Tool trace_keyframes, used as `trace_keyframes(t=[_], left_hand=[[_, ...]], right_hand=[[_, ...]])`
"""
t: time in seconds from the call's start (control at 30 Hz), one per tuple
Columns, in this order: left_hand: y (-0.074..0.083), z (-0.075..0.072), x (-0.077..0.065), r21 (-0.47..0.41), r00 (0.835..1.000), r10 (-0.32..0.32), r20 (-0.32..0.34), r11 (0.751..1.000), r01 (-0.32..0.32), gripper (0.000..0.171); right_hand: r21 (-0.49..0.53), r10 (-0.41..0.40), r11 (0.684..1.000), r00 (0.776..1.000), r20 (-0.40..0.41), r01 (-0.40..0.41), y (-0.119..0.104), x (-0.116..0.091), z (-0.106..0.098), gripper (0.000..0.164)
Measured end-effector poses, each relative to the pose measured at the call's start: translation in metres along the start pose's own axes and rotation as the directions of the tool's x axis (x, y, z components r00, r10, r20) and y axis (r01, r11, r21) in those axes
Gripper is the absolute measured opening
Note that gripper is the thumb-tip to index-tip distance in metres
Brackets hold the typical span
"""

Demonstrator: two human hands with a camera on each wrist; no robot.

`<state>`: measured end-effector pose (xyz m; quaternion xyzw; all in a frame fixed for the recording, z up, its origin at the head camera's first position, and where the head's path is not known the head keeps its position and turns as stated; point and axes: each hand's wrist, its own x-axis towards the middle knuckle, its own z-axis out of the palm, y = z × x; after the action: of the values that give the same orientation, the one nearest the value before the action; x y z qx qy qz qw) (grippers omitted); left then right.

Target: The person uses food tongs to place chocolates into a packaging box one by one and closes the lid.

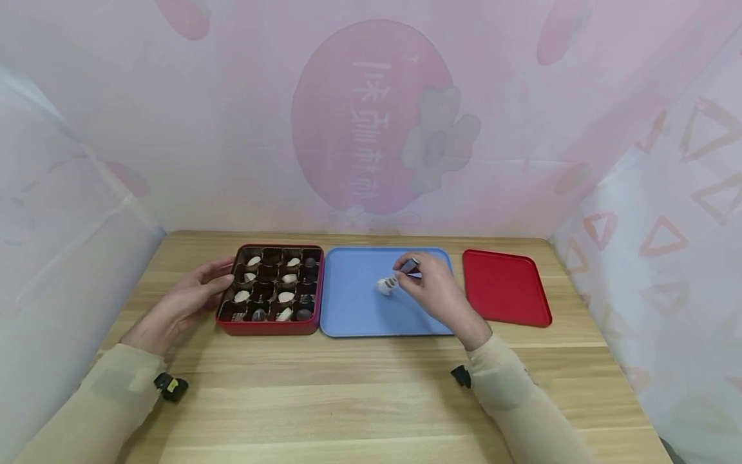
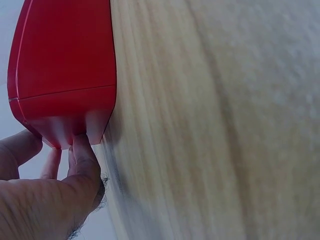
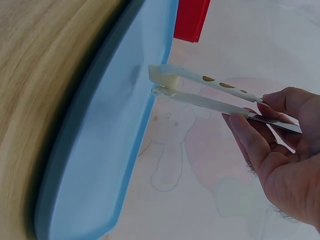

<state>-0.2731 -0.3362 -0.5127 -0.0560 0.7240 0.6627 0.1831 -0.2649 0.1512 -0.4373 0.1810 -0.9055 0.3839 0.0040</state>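
Observation:
My right hand (image 1: 431, 287) holds a pair of tongs (image 3: 210, 103) with metal handles and white, slotted arms. Between the tong tips sits a pale cream piece (image 3: 170, 81), which looks like a white chocolate, above the blue tray (image 1: 353, 309). On the left, my left hand (image 1: 194, 293) touches the side of a red box (image 1: 269, 328) with its fingertips, the fingers fairly straight. Dark dividers split the box into compartments, where several white chocolates (image 1: 286, 297) and dark chocolates (image 1: 304, 314) lie; some compartments hold no chocolate.
A red lid (image 1: 507, 287) lies flat to the right of the tray. The box stands close against the tray's left edge on a wooden table (image 1: 324, 399). Behind the table hangs a printed pink curtain (image 1: 243, 129), with pale sheets at both sides.

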Motion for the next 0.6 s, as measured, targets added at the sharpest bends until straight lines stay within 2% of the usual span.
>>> trace_keyframes(t=[0.3,0.6], left_hand=[[0.001,0.0,-0.001,-0.033,1.0,-0.004,-0.01,0.999,0.004,0.079],[-0.001,0.0,0.0,-0.017,1.0,0.001,-0.007,1.0,-0.001,0.079]], right_hand=[[0.015,-0.058,0.998,0.998,-0.024,0.059,-0.022,0.003,0.006,0.013],[0.133,-0.129,0.982,0.991,-0.039,0.133,-0.054,0.012,0.022,0.009]])
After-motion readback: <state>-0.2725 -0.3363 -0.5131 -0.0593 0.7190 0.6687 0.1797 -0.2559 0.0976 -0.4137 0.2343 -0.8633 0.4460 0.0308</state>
